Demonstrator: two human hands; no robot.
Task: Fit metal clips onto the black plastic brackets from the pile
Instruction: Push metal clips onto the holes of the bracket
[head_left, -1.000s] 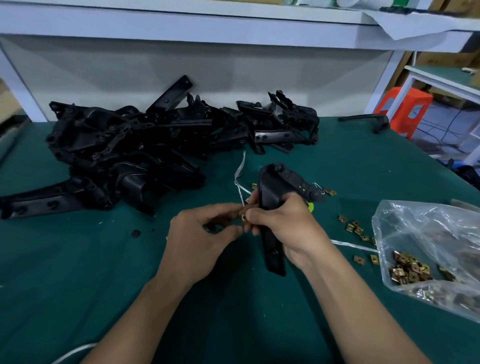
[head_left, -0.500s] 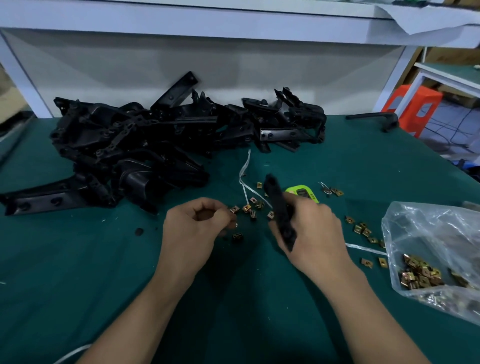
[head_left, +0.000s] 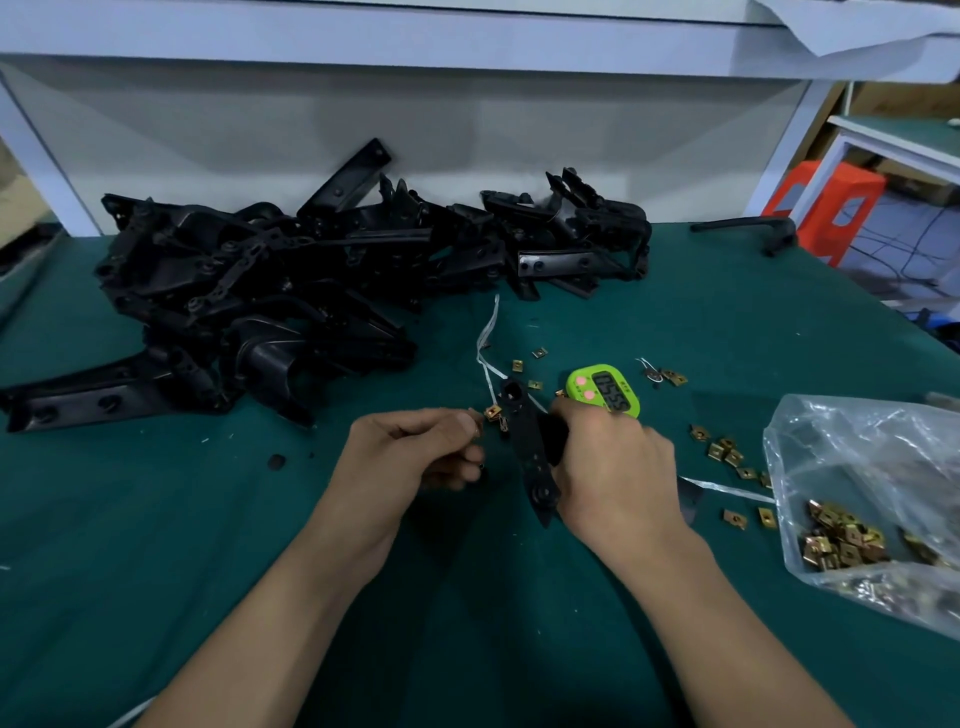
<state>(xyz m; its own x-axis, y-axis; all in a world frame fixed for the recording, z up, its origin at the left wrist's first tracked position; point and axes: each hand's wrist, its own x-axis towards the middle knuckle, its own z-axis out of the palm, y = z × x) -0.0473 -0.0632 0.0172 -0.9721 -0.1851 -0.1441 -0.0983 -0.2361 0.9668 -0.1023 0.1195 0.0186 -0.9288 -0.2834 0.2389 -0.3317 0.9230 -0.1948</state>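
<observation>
- Nearest us, our right hand (head_left: 618, 467) has its fingers wrapped round one black bracket (head_left: 530, 457), which is held just above the green mat (head_left: 156, 519) with its long side pointing away from us.
- Our left hand (head_left: 415, 457) sits just beside it with the fingers curled. Thumb and forefinger seem to pinch one small brass clip (head_left: 492, 413) close to the bracket's far end, though we cannot be sure the grip is firm.
- We judge the step to be fitting: one clip is being brought to one bracket and is not yet seated on it.
- The next move calls for turning the clip's open side towards the bracket's edge, lining it up with a hole and pushing it on squarely while the right hand keeps the bracket steady.
- To the right lies one clear bag (head_left: 857, 467), holding more clips than we can count.
- Between the bag and the hands we count roughly a dozen loose clips (head_left: 733, 457), scattered on the mat.
- Just beyond the right hand stands one green timer (head_left: 602, 389), and a white string (head_left: 488, 338) trails away past it.
- Farther back lies the pile (head_left: 311, 291) of black brackets, too tangled to count, well over ten by our guess.
- At the far right corner, one black handle (head_left: 748, 228) rests apart from everything else.
</observation>
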